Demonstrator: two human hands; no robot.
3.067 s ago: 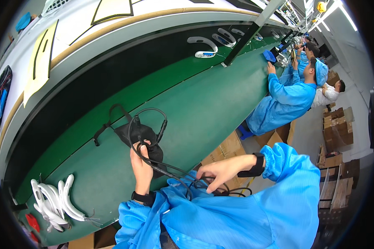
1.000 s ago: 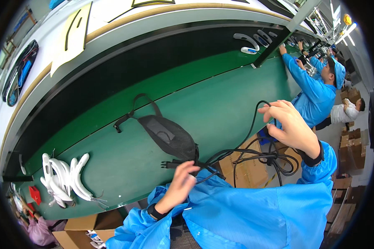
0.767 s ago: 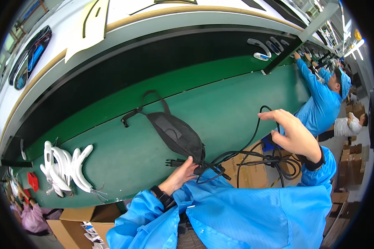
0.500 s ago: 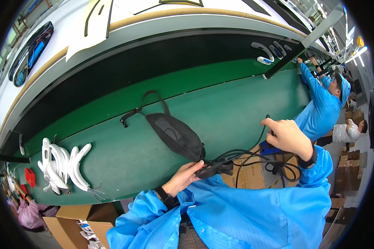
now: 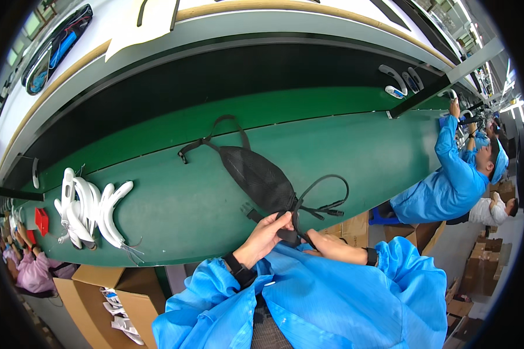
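A black mesh pouch (image 5: 256,174) lies slantwise on the green bench, its looped strap reaching toward the back and a black buckle (image 5: 250,211) beside its near end. My left hand (image 5: 263,237) is closed on that near end, thumb and forefinger pinching; exactly which part they grip is partly hidden. Close to its right, my right hand (image 5: 337,250) has its fingers curled on a black cable (image 5: 297,224) low by the bench edge, some fingertips out of sight. Beyond the hands, a cable loop (image 5: 347,189) and several plug ends rest on the bench.
White curved parts (image 5: 93,209) with thin wires are piled at left, near a red bin (image 5: 42,221). An open cardboard box (image 5: 116,302) stands below the bench's front edge. A raised shelf (image 5: 239,14) spans the back. At right, a co-worker in blue (image 5: 448,168) handles parts.
My right hand has come down and left, from above the bench to beside my left hand. The trailing cables have shifted, a loop now lying on the bench. The view has turned slightly.
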